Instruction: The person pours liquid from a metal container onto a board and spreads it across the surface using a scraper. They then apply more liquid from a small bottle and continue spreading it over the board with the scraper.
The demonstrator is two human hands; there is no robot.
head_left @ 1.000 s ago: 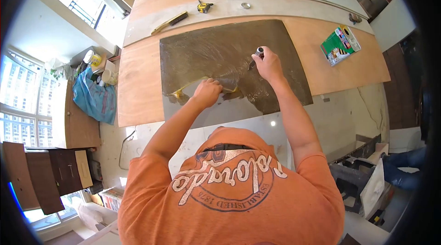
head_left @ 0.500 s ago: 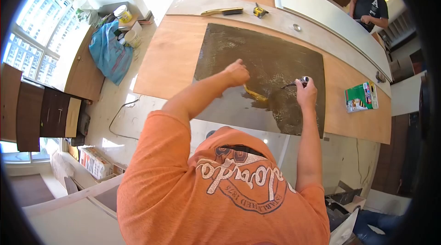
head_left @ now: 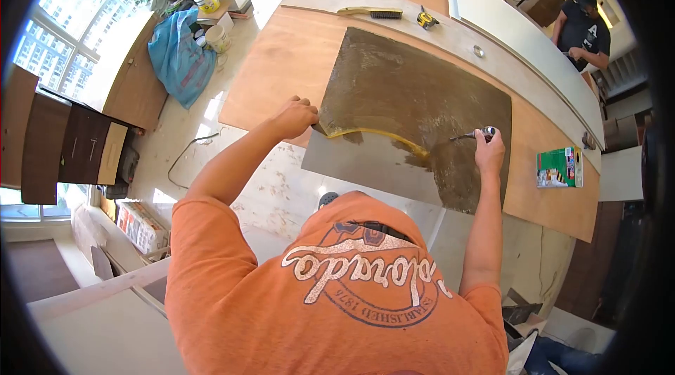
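Observation:
A large sheet lies on the wooden boards, its surface mostly coated in wet-looking brown, with a smooth grey-brown area along the lower left. A curved yellow streak crosses it. At the sheet's left edge is my left hand, its fingers closed round something dark, too small to make out, near the streak's left end. My right hand, over the sheet's right part, is shut on a dark tool whose thin tip points left.
Beyond the sheet lie a wooden-handled brush, a yellow tape measure and a small round metal item. A green can stands at the right. Another person stands at the far right; a blue sack is at the left.
My left hand has moved left across the sheet to its edge, and the yellow streak is longer. My right hand still holds the dark tool. The whole view has shifted.

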